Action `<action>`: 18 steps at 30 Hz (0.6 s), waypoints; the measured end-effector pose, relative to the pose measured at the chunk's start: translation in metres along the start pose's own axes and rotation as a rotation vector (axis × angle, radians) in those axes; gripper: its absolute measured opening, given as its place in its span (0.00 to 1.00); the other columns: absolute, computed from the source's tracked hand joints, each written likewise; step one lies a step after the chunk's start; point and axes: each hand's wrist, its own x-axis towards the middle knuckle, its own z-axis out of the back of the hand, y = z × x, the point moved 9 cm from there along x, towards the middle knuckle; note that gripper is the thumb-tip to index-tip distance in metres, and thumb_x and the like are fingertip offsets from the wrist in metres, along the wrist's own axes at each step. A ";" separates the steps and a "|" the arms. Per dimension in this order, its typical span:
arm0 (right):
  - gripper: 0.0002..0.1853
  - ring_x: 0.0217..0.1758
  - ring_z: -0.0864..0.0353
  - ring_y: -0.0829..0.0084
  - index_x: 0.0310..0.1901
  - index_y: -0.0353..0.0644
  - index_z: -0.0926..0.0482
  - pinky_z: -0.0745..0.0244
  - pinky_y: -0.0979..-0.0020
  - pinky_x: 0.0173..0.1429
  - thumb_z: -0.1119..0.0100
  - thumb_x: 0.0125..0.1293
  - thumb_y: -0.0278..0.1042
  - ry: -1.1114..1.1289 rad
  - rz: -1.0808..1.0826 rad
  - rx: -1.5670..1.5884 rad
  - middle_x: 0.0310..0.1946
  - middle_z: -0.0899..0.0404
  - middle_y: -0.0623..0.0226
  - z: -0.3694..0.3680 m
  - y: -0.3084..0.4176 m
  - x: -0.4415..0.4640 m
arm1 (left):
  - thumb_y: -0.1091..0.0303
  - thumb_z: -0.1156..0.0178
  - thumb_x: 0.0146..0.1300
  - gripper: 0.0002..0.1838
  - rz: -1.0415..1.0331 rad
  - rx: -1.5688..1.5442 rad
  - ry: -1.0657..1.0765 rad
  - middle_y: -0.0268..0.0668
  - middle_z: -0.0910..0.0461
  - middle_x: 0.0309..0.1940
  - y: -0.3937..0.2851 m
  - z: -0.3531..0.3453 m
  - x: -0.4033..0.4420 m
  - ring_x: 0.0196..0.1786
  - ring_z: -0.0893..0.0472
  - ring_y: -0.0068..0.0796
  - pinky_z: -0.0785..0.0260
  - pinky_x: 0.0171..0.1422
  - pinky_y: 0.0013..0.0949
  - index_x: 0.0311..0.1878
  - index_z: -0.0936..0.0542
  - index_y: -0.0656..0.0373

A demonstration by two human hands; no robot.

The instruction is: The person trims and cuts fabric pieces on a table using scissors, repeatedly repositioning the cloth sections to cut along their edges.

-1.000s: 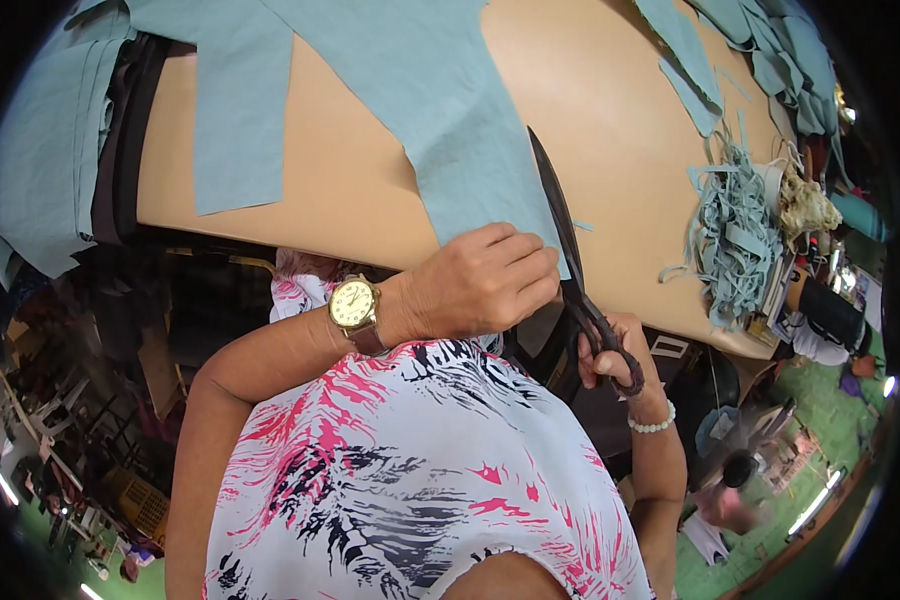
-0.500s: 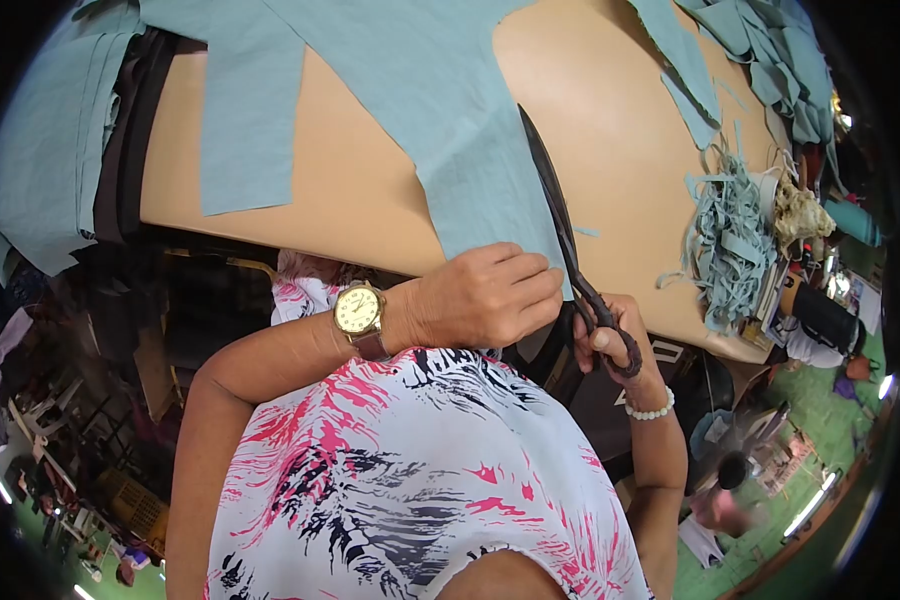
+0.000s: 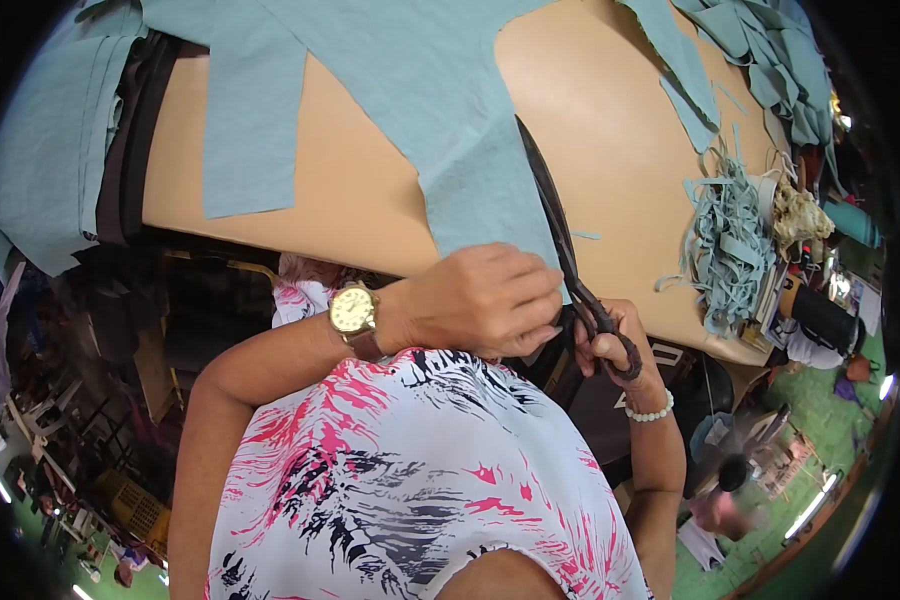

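A piece of blue-green fabric (image 3: 480,170) lies on the table and narrows to a strip that reaches the near edge. My left hand (image 3: 485,300), with a watch on its wrist, is curled over the near end of that strip; its fingertips are partly hidden. Held in my right hand (image 3: 615,335) is a pair of large dark scissors (image 3: 558,225), with fingers and thumb through the handles. The blades lie along the strip's right edge, pointing away from me, and look nearly closed. A small fabric sliver (image 3: 586,236) rests just right of the blades.
Tangled fabric scraps (image 3: 732,245) are heaped at the right edge of the tan table (image 3: 610,120). More cut pieces (image 3: 770,55) lie at the far right. Stacked fabric (image 3: 45,150) hangs at the left, and another flap (image 3: 252,130) lies nearer the middle.
My left hand has turned slightly and its fingers have shifted at the fabric's end. The scissors have drawn back a little toward me, with the blades closer together.
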 end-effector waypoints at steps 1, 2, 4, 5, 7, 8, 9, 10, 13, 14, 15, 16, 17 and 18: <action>0.21 0.13 0.32 0.81 0.22 0.37 0.29 0.38 0.81 0.18 0.34 0.47 0.49 0.001 -0.011 0.003 0.13 0.32 0.71 0.000 0.000 0.000 | 0.71 0.38 0.46 0.12 0.031 -0.036 -0.020 0.39 0.22 0.38 0.004 0.009 0.002 0.41 0.21 0.34 0.28 0.43 0.33 0.36 0.23 0.63; 0.21 0.13 0.31 0.81 0.22 0.37 0.29 0.37 0.81 0.18 0.34 0.47 0.49 0.002 -0.022 0.007 0.13 0.32 0.71 0.000 -0.002 -0.001 | 0.69 0.38 0.48 0.13 0.072 0.065 -0.062 0.40 0.22 0.40 0.011 0.021 0.003 0.42 0.21 0.36 0.29 0.46 0.35 0.38 0.23 0.63; 0.22 0.13 0.31 0.81 0.23 0.36 0.29 0.38 0.81 0.18 0.34 0.47 0.50 0.023 -0.044 0.041 0.12 0.32 0.71 -0.002 -0.005 -0.005 | 0.67 0.38 0.52 0.15 0.154 0.266 -0.147 0.42 0.21 0.42 0.030 0.046 0.002 0.45 0.21 0.40 0.30 0.50 0.39 0.41 0.23 0.64; 0.22 0.13 0.31 0.81 0.23 0.36 0.29 0.38 0.81 0.18 0.34 0.46 0.50 0.036 -0.057 0.056 0.12 0.32 0.71 -0.003 -0.007 -0.007 | 0.66 0.38 0.52 0.16 0.206 0.314 -0.169 0.42 0.22 0.43 0.042 0.055 0.001 0.46 0.22 0.42 0.31 0.51 0.40 0.42 0.23 0.64; 0.23 0.13 0.31 0.80 0.23 0.36 0.29 0.38 0.81 0.18 0.34 0.46 0.51 0.061 -0.080 0.111 0.12 0.32 0.70 -0.006 -0.013 -0.010 | 0.64 0.38 0.53 0.17 0.315 0.414 -0.215 0.44 0.22 0.44 0.065 0.073 -0.002 0.48 0.23 0.45 0.33 0.54 0.42 0.44 0.23 0.65; 0.24 0.13 0.31 0.80 0.23 0.35 0.29 0.38 0.81 0.18 0.34 0.46 0.51 0.075 -0.091 0.140 0.11 0.32 0.70 -0.007 -0.015 -0.012 | 0.64 0.38 0.54 0.17 0.407 0.445 -0.215 0.44 0.22 0.45 0.078 0.081 -0.003 0.48 0.23 0.46 0.34 0.54 0.42 0.44 0.23 0.64; 0.24 0.13 0.31 0.80 0.23 0.35 0.29 0.38 0.81 0.17 0.34 0.45 0.51 0.078 -0.088 0.166 0.11 0.32 0.70 -0.009 -0.016 -0.013 | 0.64 0.39 0.54 0.17 0.496 0.475 -0.215 0.45 0.23 0.45 0.089 0.090 -0.004 0.49 0.24 0.46 0.34 0.54 0.41 0.45 0.24 0.64; 0.25 0.13 0.31 0.79 0.23 0.34 0.29 0.38 0.81 0.17 0.34 0.45 0.51 0.081 -0.083 0.193 0.11 0.33 0.70 -0.011 -0.017 -0.013 | 0.65 0.40 0.55 0.17 0.584 0.505 -0.215 0.45 0.23 0.45 0.102 0.097 -0.006 0.49 0.24 0.46 0.34 0.54 0.40 0.45 0.24 0.64; 0.25 0.12 0.31 0.79 0.23 0.33 0.30 0.38 0.80 0.16 0.34 0.46 0.51 0.093 -0.067 0.274 0.11 0.33 0.69 -0.013 -0.023 -0.014 | 0.66 0.42 0.58 0.12 0.607 1.017 -0.191 0.44 0.23 0.42 0.124 0.125 -0.007 0.46 0.24 0.43 0.33 0.49 0.37 0.42 0.23 0.62; 0.25 0.12 0.31 0.79 0.23 0.32 0.30 0.38 0.80 0.16 0.34 0.46 0.50 0.099 -0.061 0.300 0.11 0.33 0.69 -0.014 -0.025 -0.013 | 0.67 0.42 0.57 0.10 0.593 0.960 -0.231 0.43 0.23 0.39 0.131 0.129 -0.007 0.44 0.25 0.42 0.33 0.47 0.36 0.39 0.24 0.62; 0.25 0.12 0.31 0.78 0.23 0.32 0.30 0.38 0.80 0.16 0.34 0.46 0.50 0.106 -0.059 0.307 0.11 0.33 0.69 -0.016 -0.026 -0.013 | 0.67 0.42 0.57 0.09 0.578 0.904 -0.270 0.42 0.23 0.37 0.139 0.130 -0.009 0.42 0.25 0.41 0.33 0.45 0.36 0.37 0.24 0.62; 0.25 0.12 0.31 0.78 0.23 0.32 0.30 0.39 0.80 0.16 0.34 0.46 0.50 0.112 -0.057 0.314 0.11 0.34 0.69 -0.017 -0.026 -0.012 | 0.68 0.42 0.57 0.07 0.562 0.846 -0.307 0.41 0.24 0.34 0.146 0.130 -0.009 0.40 0.25 0.40 0.33 0.43 0.36 0.34 0.24 0.62; 0.25 0.12 0.31 0.78 0.23 0.32 0.31 0.39 0.80 0.16 0.34 0.46 0.50 0.117 -0.058 0.321 0.11 0.34 0.69 -0.019 -0.027 -0.012 | 0.68 0.43 0.57 0.07 0.519 0.825 -0.287 0.40 0.25 0.33 0.151 0.127 -0.005 0.38 0.26 0.40 0.34 0.42 0.36 0.33 0.26 0.62; 0.23 0.12 0.32 0.79 0.22 0.33 0.30 0.38 0.80 0.16 0.35 0.47 0.48 0.119 -0.045 0.331 0.11 0.33 0.68 -0.019 -0.027 -0.012 | 0.69 0.43 0.57 0.06 0.477 0.803 -0.267 0.39 0.26 0.32 0.155 0.124 -0.002 0.37 0.26 0.39 0.34 0.41 0.37 0.32 0.27 0.61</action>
